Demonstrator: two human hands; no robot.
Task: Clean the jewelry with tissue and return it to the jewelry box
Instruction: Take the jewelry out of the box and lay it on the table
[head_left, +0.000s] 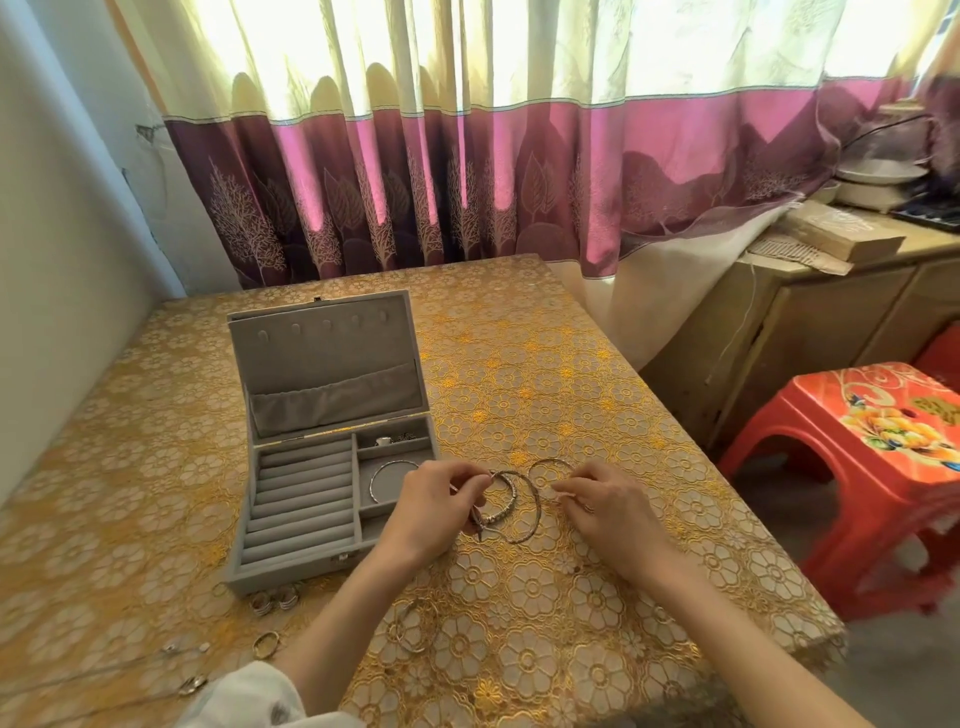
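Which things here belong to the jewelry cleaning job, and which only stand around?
Job: jewelry box, bangles in left hand and right hand, bangle in box, rings on table.
Around: red stool, curtain, wooden cabinet.

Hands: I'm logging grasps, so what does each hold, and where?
Left hand pinches a beaded bangle at its upper rim; right hand pinches something small, unclear what.

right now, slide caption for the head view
Both hands lift bangles beside the open jewelry box.
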